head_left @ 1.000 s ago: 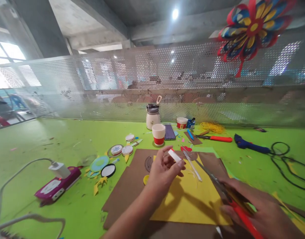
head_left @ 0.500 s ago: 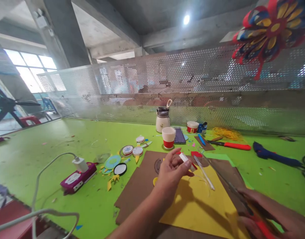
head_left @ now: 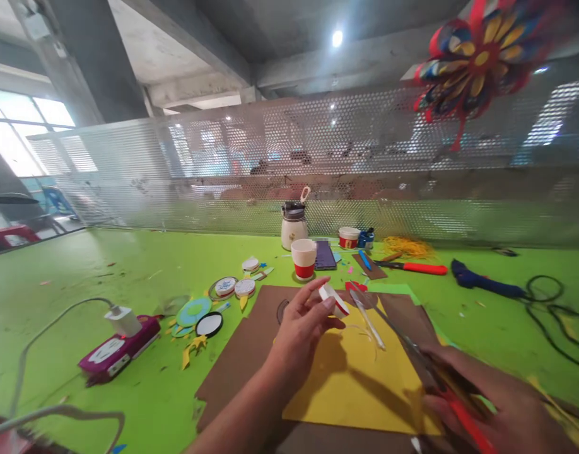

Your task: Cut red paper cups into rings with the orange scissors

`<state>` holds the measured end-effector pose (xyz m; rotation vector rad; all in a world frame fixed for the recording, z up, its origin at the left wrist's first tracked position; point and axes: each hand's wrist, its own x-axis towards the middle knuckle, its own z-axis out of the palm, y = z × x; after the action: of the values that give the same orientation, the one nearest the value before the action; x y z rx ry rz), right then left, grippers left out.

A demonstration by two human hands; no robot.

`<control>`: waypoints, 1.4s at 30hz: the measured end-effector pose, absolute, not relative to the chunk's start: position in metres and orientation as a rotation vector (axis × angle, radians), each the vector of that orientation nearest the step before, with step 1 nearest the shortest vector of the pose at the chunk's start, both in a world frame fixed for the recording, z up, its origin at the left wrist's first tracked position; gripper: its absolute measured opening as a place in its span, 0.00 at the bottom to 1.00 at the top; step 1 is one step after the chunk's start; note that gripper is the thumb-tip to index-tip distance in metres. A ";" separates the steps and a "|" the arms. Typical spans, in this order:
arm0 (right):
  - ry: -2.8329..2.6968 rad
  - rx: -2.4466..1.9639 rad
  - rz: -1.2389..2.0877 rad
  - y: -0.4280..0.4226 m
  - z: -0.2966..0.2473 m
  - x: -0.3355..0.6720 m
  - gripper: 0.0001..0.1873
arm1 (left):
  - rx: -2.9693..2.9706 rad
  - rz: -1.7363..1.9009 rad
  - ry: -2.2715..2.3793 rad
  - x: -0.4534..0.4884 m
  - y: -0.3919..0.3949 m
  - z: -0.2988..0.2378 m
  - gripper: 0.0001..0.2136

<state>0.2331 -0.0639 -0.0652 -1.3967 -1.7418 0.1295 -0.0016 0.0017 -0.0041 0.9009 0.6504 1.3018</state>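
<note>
My left hand (head_left: 301, 325) is raised over the yellow sheet (head_left: 350, 378), pinching a small white piece with a red edge (head_left: 334, 300) that looks like part of a paper cup. At the lower right, my right hand (head_left: 488, 384) is wrapped round red-handled scissors (head_left: 462, 413). Their long dark blades point up and left, toward the piece; motion blur hides whether they are parted. A white pen-like craft knife (head_left: 369, 321) lies on the yellow sheet, which rests on brown board (head_left: 242, 340). Red scraps (head_left: 356, 287) lie just beyond the knife.
A red-banded paper cup (head_left: 303, 260), a bottle (head_left: 294, 228) and a phone (head_left: 325, 255) stand or lie behind the board. Cut paper discs (head_left: 195, 312) and a purple power strip (head_left: 122, 350) are at left. A red-handled tool (head_left: 424, 268) and a dark-blue wrapped tool (head_left: 485, 282) lie at right.
The view has swung to the right, so the scene sits further left. The white piece in my left hand has turned, showing more of its curved side. Both hands keep their hold.
</note>
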 end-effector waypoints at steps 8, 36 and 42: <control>-1.698 -1.383 0.237 -0.062 -0.050 0.229 0.15 | 0.888 1.191 0.667 0.000 -0.002 -0.001 0.23; -1.815 -1.453 0.269 -0.052 -0.031 0.238 0.16 | 0.982 1.240 0.676 -0.003 -0.004 0.001 0.27; -1.958 -1.418 0.290 -0.050 -0.016 0.237 0.17 | 0.997 1.285 0.668 0.001 -0.008 0.006 0.26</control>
<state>0.2372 -0.0502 -0.0165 -1.4179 -1.9578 0.2896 0.0010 -0.0081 0.0055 0.9966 0.6678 1.2846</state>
